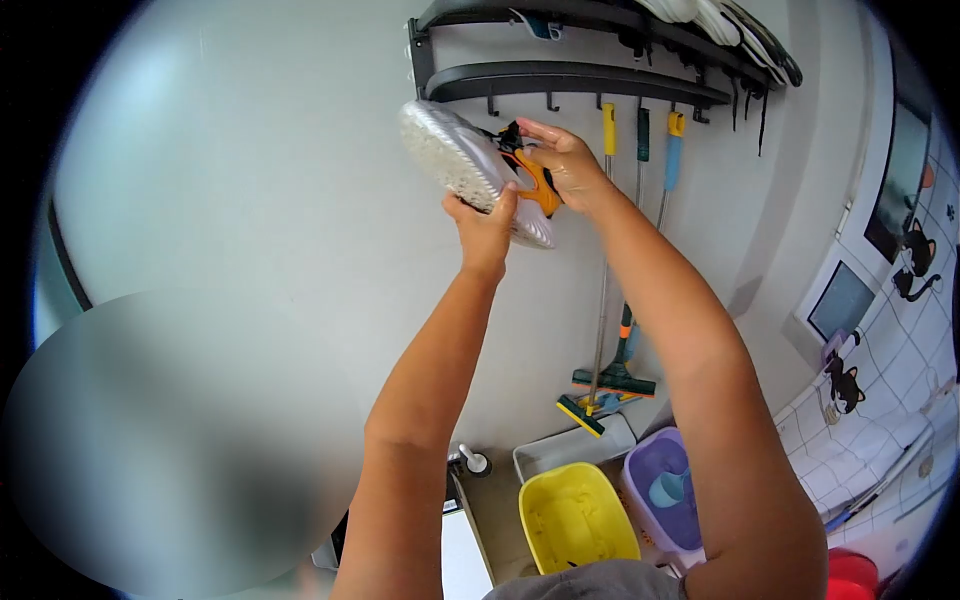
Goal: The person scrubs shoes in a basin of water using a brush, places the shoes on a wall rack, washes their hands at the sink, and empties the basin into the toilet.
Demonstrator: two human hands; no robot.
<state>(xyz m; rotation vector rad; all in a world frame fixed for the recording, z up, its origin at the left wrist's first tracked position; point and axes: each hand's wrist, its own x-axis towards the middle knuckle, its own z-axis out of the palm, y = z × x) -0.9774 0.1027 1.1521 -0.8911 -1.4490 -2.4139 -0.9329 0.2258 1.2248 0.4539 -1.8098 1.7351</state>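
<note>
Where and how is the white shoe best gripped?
Probably by the edge of the sole, from below, where the left hand holds it: the shoe is tilted, sole toward picture left, while the right hand crowds the opposite side.

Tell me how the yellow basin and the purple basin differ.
Colour: the yellow basin is bright yellow, the purple basin lilac.
Contents: the purple basin has a light blue dipper in it; no dipper shows in the yellow basin.
Position: in the picture, the yellow basin is left of the purple basin.
Shared: both are open-topped.
</note>
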